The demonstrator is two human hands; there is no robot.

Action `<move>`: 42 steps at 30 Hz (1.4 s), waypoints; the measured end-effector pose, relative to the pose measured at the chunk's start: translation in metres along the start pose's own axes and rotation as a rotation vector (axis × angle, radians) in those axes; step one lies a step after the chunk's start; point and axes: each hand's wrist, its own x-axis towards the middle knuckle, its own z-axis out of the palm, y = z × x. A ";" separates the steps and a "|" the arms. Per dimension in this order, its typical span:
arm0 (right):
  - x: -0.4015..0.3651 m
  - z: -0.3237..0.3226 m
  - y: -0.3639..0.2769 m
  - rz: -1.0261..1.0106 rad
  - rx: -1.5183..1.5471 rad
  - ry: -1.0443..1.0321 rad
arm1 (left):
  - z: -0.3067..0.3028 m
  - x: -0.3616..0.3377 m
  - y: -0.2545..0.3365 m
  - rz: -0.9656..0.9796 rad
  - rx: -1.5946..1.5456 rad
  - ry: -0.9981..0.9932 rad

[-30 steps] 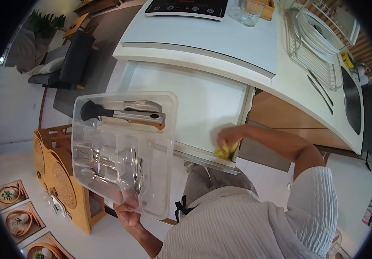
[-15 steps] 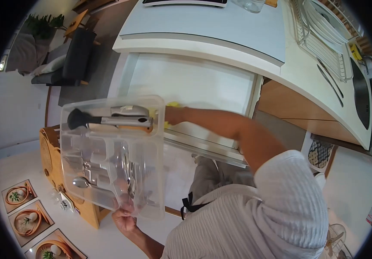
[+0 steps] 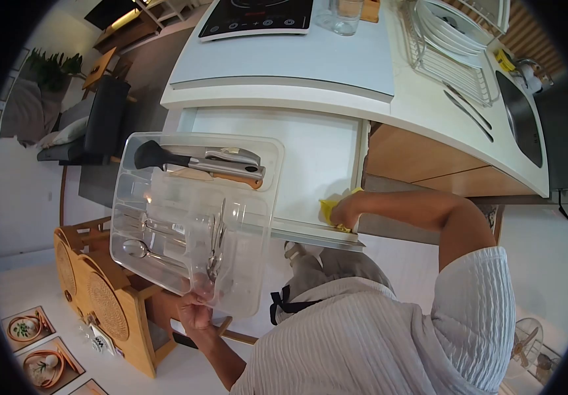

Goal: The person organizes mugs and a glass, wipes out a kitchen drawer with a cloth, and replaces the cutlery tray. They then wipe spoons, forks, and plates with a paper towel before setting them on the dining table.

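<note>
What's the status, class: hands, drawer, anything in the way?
Left hand gripping clear cutlery tray. Right hand holding yellow cloth inside open drawer, near-right corner. Tray hides part of drawer.

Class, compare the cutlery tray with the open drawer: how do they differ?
The cutlery tray is translucent, while the drawer is opaque white. The tray is sectioned and holds utensils; the drawer looks undivided. The left hand holds the tray up; the drawer sits pulled out from the counter. Both are open-topped.
</note>
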 end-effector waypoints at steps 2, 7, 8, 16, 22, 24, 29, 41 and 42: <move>-0.011 -0.002 0.008 -0.057 0.090 -0.010 | -0.008 0.010 0.001 0.012 0.024 -0.015; -0.109 0.020 -0.007 0.456 0.075 -0.271 | -0.013 0.026 0.012 -0.024 0.099 -0.031; -0.122 0.022 -0.009 0.526 0.026 -0.327 | -0.013 0.028 0.012 -0.043 0.108 -0.038; -0.027 -0.057 -0.005 -0.123 0.352 0.841 | -0.008 0.037 0.009 -0.102 0.086 -0.142; 0.093 -0.038 0.002 -0.199 0.312 1.122 | 0.004 0.038 0.009 -0.097 0.134 -0.138; 0.081 -0.017 0.008 -0.282 0.182 0.983 | 0.009 0.037 0.009 -0.121 0.152 -0.128; 0.037 0.047 0.010 -0.130 0.228 0.740 | 0.001 0.054 0.005 -0.185 0.063 -0.162; -0.021 -0.025 -0.080 0.133 0.091 0.190 | -0.007 0.081 -0.008 -0.297 -0.043 -0.178; -0.027 -0.030 -0.077 0.087 0.148 0.210 | -0.004 0.082 -0.011 -0.321 -0.051 -0.133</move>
